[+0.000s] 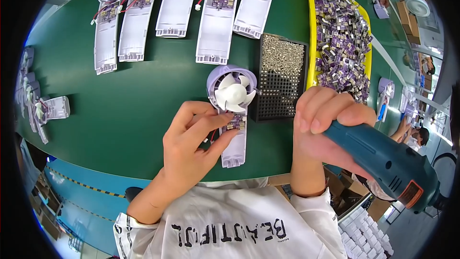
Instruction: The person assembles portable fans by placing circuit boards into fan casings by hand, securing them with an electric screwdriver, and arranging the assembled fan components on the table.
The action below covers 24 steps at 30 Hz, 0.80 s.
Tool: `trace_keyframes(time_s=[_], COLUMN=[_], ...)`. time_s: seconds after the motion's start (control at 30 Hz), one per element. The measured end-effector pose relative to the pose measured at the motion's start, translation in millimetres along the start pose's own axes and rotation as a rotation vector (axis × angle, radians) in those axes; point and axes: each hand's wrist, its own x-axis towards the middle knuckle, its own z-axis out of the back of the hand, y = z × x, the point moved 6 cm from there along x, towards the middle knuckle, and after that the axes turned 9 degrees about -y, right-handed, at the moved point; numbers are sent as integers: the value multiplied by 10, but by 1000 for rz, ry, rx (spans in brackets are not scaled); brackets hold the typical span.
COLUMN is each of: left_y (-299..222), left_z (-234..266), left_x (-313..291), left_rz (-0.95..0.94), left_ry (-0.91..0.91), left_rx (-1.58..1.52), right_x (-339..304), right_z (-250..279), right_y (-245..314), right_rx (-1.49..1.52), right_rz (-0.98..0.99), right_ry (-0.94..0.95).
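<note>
A small purple circuit board (236, 123) lies in the pale lilac fan housing (234, 156) in front of me. My left hand (194, 136) has its thumb and index finger on the board, from the housing's left side. Above them sits the white fan (234, 95) in its round ring. A dark teal electric screwdriver (383, 158) is gripped in my right hand (335, 112), to the right of the housing. Its cord end points toward the lower right; the hand hides the tip. Thin red wire shows beside the board, partly behind my left fingers.
A black perforated tray (307, 67) of small screws stands right of the housing. Beyond it is a yellow bin (312, 29) heaped with circuit boards (342, 33). Several fan housings (213, 38) line the far side of the green table (129, 100); more lie at far left. Other people work at right.
</note>
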Motion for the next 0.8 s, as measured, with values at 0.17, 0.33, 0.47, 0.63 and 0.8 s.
trace_keyframes(time_s=[0.17,0.33,0.47,0.63,0.8], left_y=[29,37,58,76,108], left_z=[6,-5,-1,-17,-17], left_x=[-29,-15,-31,-39,-75], left_rz=[73,24,37,81,76], left_ry=[-35,-26,-33,3,-40], left_rx=[-43,-78,-125,-162,-171], right_x=[-18,0,-80,-100,-158], right_z=[-31,-260,-515,-721,-725], right_y=[46,310,296,238,161], right_rx=[16,-60,-23,-137,-89], right_rz=[-31,67,-16,-53,-60], right_ry=[-107,-111,-28,95,-5])
